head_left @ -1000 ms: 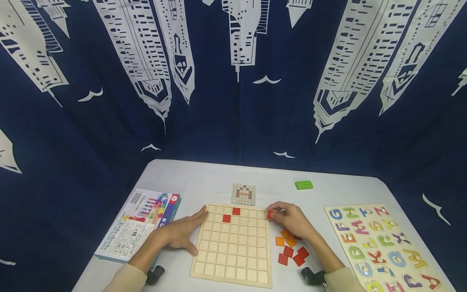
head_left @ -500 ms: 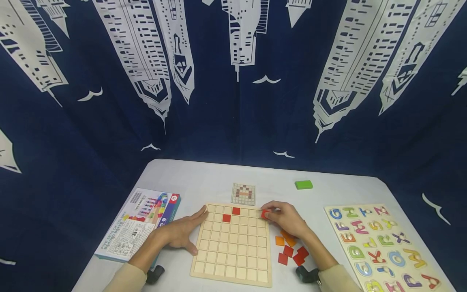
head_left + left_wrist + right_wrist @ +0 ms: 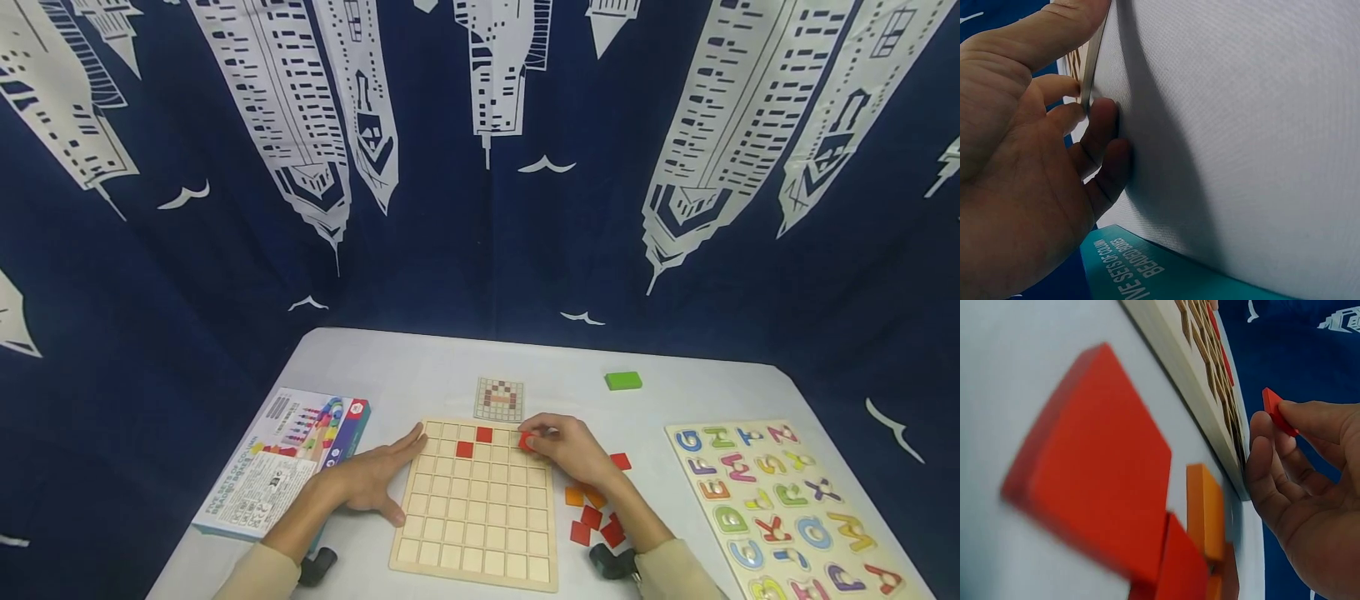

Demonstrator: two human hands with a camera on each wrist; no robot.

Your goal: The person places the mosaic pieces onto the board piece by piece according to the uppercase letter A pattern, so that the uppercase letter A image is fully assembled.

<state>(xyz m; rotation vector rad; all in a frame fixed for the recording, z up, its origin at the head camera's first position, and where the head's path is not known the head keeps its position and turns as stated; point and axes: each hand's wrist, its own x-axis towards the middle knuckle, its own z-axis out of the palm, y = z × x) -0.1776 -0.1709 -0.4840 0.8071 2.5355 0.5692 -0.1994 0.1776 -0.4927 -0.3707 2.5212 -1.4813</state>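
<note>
Tile [image 3: 527,442], red and square, is pinched between thumb and fingers of the right hand [image 3: 570,447], tilted over the board [image 3: 483,510] by its far right corner. That hand reaches in across the board's right edge, forearm slanting back toward the table [image 3: 405,358]'s near edge. The left hand [image 3: 369,478] spreads wide, thumb and fingertips at the board's left edge.
</note>
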